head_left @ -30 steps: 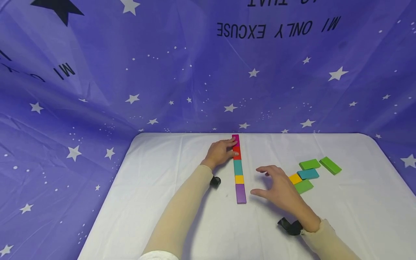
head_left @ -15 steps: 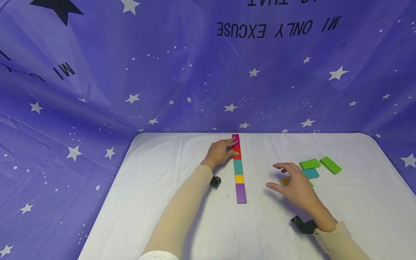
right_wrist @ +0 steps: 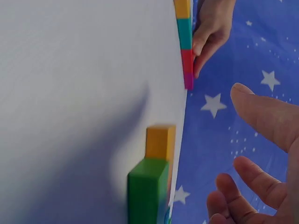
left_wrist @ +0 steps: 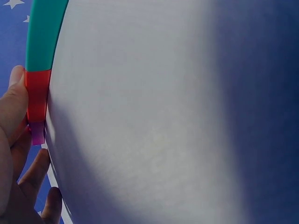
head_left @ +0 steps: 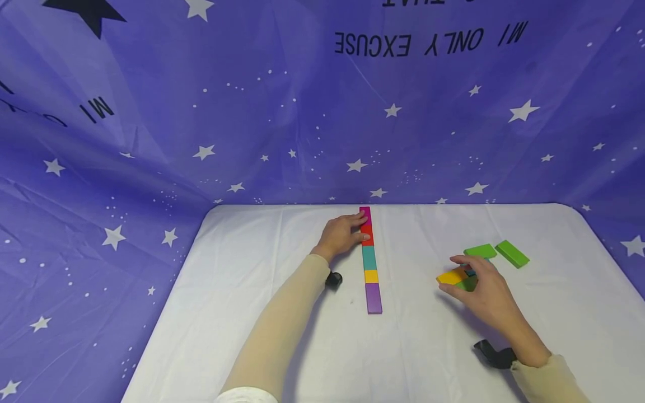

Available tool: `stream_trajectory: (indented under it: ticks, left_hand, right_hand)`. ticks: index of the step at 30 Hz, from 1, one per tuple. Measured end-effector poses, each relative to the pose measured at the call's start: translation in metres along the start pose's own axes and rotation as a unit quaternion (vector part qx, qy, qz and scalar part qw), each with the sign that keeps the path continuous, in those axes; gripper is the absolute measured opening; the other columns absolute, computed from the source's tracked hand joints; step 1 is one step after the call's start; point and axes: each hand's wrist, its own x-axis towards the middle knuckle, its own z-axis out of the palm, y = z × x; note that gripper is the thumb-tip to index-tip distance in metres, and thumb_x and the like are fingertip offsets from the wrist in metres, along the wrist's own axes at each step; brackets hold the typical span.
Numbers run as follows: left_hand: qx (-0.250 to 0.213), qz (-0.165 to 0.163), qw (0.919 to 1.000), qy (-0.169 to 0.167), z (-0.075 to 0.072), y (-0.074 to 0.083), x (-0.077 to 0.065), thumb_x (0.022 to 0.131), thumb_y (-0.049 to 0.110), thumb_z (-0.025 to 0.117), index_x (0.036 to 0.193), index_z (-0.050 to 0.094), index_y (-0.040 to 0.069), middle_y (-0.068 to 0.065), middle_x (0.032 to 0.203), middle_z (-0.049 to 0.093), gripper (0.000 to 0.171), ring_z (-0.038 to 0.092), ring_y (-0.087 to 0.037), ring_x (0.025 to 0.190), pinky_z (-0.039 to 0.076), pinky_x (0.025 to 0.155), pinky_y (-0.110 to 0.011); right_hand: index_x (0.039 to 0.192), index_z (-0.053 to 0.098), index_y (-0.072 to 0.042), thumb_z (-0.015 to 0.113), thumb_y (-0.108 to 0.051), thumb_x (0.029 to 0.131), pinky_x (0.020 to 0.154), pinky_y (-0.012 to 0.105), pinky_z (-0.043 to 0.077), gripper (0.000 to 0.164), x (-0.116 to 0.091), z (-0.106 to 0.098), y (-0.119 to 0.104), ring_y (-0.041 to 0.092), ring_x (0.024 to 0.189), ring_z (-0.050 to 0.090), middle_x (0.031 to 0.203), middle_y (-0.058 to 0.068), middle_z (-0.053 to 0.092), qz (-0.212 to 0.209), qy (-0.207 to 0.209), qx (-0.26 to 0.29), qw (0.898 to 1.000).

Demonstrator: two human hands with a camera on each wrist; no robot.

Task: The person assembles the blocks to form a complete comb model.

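Observation:
A straight row of flat blocks lies on the white table: magenta (head_left: 366, 210), red (head_left: 368, 230), teal (head_left: 369, 258), a short yellow one (head_left: 371, 276) and purple (head_left: 373, 299). My left hand (head_left: 339, 235) rests at the far end of this row, its thumb against the red block and a fingertip on the magenta one. To the right, my right hand (head_left: 487, 292) hovers with thumb and fingers spread over a yellow block (head_left: 448, 277) and a green block (right_wrist: 145, 191). Between the right thumb and fingers there is a gap in the right wrist view. The hand mostly hides a blue block.
Two more green blocks, a nearer one (head_left: 480, 251) and a farther-right one (head_left: 512, 254), lie beyond the right hand. A purple star-printed cloth (head_left: 302, 112) hangs behind the white-covered table (head_left: 242, 246). Each wrist carries a black camera.
My right hand has moved rightward, away from the row and over the loose blocks. My left hand has stayed at the row's far end.

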Motion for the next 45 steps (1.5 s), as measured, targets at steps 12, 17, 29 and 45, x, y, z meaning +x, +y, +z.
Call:
stream_trajectory:
  ticks: [12, 17, 29, 45]
  left_hand:
    - [0.009, 0.002, 1.0, -0.004, 0.0, -0.001, 0.0, 0.094, 0.041, 0.07, 0.146, 0.054, 0.024, 0.01, 0.153, 0.046, 0.057, 0.042, -0.016, 0.143, 0.032, 0.118, -0.038]
    - [0.01, 0.009, 0.9999, 0.003, 0.0, -0.001, 0.001, 0.094, 0.04, 0.069, 0.145, 0.055, 0.024, 0.011, 0.153, 0.046, 0.056, 0.042, -0.015, 0.143, 0.033, 0.117, -0.037]
    - [-0.001, -0.003, 1.0, -0.003, -0.001, 0.001, 0.0, 0.093, 0.041, 0.07, 0.145, 0.055, 0.024, 0.011, 0.153, 0.046, 0.057, 0.042, -0.017, 0.143, 0.032, 0.118, -0.039]
    - [0.002, 0.002, 1.0, 0.0, -0.001, 0.0, 0.0, 0.094, 0.039, 0.07, 0.145, 0.055, 0.024, 0.01, 0.153, 0.047, 0.056, 0.043, -0.016, 0.142, 0.035, 0.116, -0.04]
  right_hand:
    - [0.128, 0.06, 0.003, 0.087, -0.037, 0.078, 0.089, 0.065, 0.04, 0.07, -0.014, -0.005, 0.017, 0.052, 0.111, 0.048, 0.121, 0.031, 0.059, 0.041, 0.006, -0.049, 0.998]
    - [0.129, 0.056, 0.008, 0.083, -0.046, 0.08, 0.089, 0.069, 0.039, 0.078, -0.018, -0.006, 0.021, 0.056, 0.113, 0.045, 0.125, 0.038, 0.054, 0.084, 0.0, -0.083, 0.993]
    - [0.128, 0.05, 0.019, 0.077, -0.054, 0.083, 0.085, 0.068, 0.044, 0.09, -0.02, -0.002, 0.025, 0.054, 0.104, 0.049, 0.118, 0.04, 0.053, 0.146, -0.057, -0.104, 0.982]
    - [0.14, 0.044, 0.012, 0.081, -0.027, 0.081, 0.09, 0.069, 0.043, 0.08, -0.022, -0.016, 0.032, 0.053, 0.111, 0.048, 0.125, 0.039, 0.049, 0.119, -0.135, -0.052, 0.982]
